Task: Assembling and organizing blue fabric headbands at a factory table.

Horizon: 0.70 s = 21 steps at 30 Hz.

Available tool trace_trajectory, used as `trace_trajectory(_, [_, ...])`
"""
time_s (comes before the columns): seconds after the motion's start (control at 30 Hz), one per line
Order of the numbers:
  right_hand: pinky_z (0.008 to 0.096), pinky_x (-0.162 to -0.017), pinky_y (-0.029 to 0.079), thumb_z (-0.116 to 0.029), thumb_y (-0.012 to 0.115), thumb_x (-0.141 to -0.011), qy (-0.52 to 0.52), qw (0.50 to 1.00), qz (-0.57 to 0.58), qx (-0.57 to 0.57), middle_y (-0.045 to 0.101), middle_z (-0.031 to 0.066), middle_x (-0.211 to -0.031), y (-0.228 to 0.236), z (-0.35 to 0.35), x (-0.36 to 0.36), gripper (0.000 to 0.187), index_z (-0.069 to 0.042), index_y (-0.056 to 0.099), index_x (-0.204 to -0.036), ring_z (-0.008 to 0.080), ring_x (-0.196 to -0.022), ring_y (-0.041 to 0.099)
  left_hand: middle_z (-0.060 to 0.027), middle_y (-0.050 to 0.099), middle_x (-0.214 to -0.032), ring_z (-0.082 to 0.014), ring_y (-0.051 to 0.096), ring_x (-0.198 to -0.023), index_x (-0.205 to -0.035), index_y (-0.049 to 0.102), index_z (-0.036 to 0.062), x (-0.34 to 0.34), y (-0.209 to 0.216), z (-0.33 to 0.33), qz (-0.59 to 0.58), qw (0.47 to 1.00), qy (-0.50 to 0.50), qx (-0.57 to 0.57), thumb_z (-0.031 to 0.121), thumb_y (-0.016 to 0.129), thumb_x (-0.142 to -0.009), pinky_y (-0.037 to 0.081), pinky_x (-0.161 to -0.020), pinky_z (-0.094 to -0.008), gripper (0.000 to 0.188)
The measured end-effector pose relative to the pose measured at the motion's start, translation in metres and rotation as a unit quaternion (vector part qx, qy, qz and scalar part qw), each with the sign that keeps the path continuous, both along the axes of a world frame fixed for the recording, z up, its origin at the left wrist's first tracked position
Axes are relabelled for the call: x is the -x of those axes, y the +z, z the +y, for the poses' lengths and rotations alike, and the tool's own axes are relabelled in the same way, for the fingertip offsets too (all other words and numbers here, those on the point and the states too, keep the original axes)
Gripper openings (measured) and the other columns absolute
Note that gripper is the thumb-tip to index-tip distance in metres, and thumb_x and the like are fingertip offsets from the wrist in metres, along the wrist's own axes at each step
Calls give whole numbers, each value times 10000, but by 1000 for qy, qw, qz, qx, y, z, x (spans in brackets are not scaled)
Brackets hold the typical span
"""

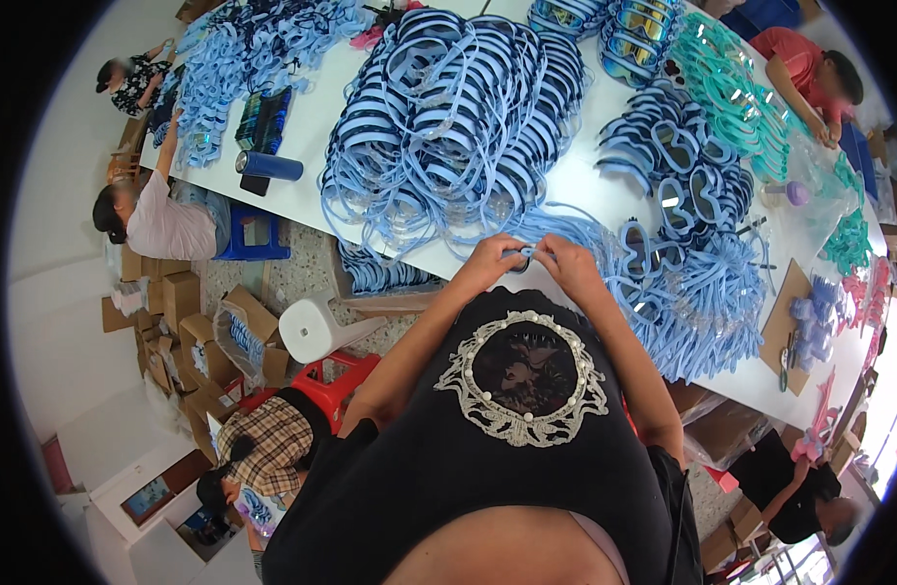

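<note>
Two hands, left hand (490,259) and right hand (568,261), are clamped together on one blue strap piece (524,255) at the white table (302,185) edge.

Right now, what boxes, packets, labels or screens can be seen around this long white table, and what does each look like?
Brown cardboard cartons: stacked on the floor at left, several with flaps open.
Dark flat packet with blue-green print: lying on the white table, far left part.
Blue cylindrical can: on its side by that packet.
Brown cardboard sheet: flat at the table's right edge.
More brown cartons: under the table, right side.
No screens visible.
</note>
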State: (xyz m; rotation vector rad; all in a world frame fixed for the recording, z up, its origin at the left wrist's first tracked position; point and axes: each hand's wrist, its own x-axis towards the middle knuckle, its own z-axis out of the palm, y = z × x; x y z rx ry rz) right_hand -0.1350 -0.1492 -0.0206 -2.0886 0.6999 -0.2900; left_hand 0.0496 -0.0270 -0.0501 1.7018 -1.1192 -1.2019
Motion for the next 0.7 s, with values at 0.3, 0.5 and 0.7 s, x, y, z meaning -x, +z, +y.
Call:
trace_trajectory(0.3, [448,-673,518,-221,701,-894,90,995,37,17,674,180,-813,4,11,0,200,-29,645,-890,388,-769,666,-178,702,-1011,-256,671,-861,-1109,709,-51,-8,-5,14,43,987,-94,-121,305,706,-866,533,-756,-368,431])
trace_trajectory(0.5, [458,-644,515,-251,687,-918,86,996,20,16,670,184,-785,2,22,2,224,-40,621,-882,389,-737,664,-208,645,-924,-359,630,-898,-1034,711,10,0,-20,22,-82,982,-162,-53,301,619,-942,486,-806,-425,318])
trace_trajectory(0.7, [466,-577,488,-314,622,-958,34,987,82,136,658,169,-719,0,24,-16,325,-58,652,-761,395,-627,628,-178,615,-896,-370,596,-908,-936,681,28,22,-21,25,-99,990,-73,65,309,598,-943,465,-816,-448,293])
